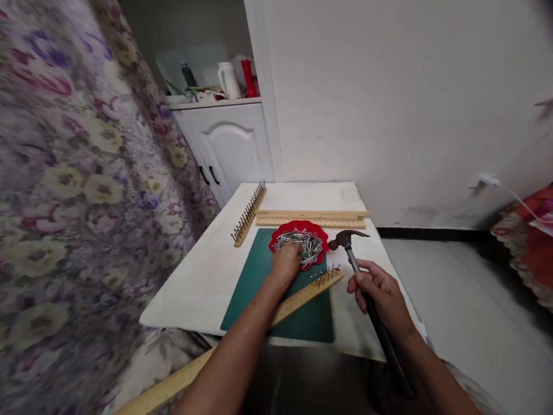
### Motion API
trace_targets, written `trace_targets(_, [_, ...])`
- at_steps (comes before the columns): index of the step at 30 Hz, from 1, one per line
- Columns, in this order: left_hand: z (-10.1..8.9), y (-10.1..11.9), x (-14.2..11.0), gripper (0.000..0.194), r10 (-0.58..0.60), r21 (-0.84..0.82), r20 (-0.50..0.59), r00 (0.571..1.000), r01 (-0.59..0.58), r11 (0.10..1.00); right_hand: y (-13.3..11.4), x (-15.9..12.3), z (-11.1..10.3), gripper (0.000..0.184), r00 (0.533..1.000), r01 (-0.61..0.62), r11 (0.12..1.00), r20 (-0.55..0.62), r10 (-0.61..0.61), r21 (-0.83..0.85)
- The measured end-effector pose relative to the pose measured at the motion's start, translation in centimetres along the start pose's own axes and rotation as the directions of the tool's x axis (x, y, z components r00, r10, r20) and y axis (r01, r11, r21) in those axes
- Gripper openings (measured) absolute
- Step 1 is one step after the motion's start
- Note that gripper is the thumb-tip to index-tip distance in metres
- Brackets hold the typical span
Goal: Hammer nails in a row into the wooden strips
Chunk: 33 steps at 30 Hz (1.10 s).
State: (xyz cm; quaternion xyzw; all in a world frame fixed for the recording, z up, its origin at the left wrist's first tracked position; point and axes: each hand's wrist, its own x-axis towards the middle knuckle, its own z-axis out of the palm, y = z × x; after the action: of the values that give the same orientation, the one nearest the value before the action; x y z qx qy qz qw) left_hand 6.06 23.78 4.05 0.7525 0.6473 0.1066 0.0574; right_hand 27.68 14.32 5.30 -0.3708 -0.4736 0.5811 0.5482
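Observation:
A red scalloped dish [325, 231] full of loose silver nails [311, 246] stands on a green cutting mat [246, 291]. My left hand [286, 260] reaches into the dish, fingers curled down among the nails, so whatever they pinch is hidden. My right hand [379, 291] grips the dark handle of a claw hammer [349, 239], its head up beside the dish. Under my left forearm a long wooden strip with holes [298, 301] slants across the mat and past the table's near edge. Several nails stand upright at its far right end.
At the table's [190, 288] left side lies a wooden strip studded with a row of upright nails [249, 216]. Behind the dish are more wooden strips [311, 218]. A floral curtain [103, 190] hangs at left; a white cabinet [233, 144] and a wall stand behind.

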Motion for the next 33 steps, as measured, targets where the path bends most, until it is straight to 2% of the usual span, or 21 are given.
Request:
trace_targets(4, [-0.4,-0.1,0.8,0.013,0.009,0.017,0.036,0.999,-0.009,1.000,0.2,0.1,0.0,0.027,1.000,-0.007,1.000,0.001,0.007,-0.010])
trace_targets(10, [-0.9,-0.5,0.9,0.015,0.104,-0.002,0.034,0.994,-0.104,0.995,0.3,0.0,0.0,0.027,1.000,-0.009,0.999,0.001,0.009,-0.032])
trace_targets(17, [-0.1,-1.3,0.0,0.014,0.115,-0.042,-0.060,0.992,-0.118,0.992,0.1,0.0,0.3,0.028,1.000,-0.014,0.999,0.010,0.015,-0.048])
trace_targets(21, [0.0,-1.4,-0.8,0.009,0.130,-0.190,-0.190,0.973,-0.167,0.968,0.1,0.0,0.5,0.030,1.000,-0.021,0.999,0.007,0.022,-0.047])
trace_targets(25, [-0.6,-0.8,-2.6,0.010,0.085,-0.415,-0.292,0.952,-0.206,0.886,0.2,0.1,0.5,0.031,1.000,-0.019,0.999,0.010,0.019,-0.049])
trace_targets(27, [-0.9,-0.4,-3.8,0.010,0.036,-0.536,-0.298,0.954,-0.199,0.821,0.3,0.0,0.5,0.030,1.000,-0.017,0.998,0.015,0.018,-0.053])
trace_targets(30, [-1.0,0.3,-5.9,0.011,-0.077,-0.707,-0.216,0.973,-0.101,0.700,0.3,-0.2,0.4,0.029,1.000,-0.014,0.998,0.016,0.015,-0.065])
trace_targets(33, [-0.7,0.9,-7.8,0.015,-0.147,-0.798,-0.112,0.983,-0.001,0.603,0.2,-0.4,0.3,0.029,1.000,-0.018,0.997,0.012,0.019,-0.074])
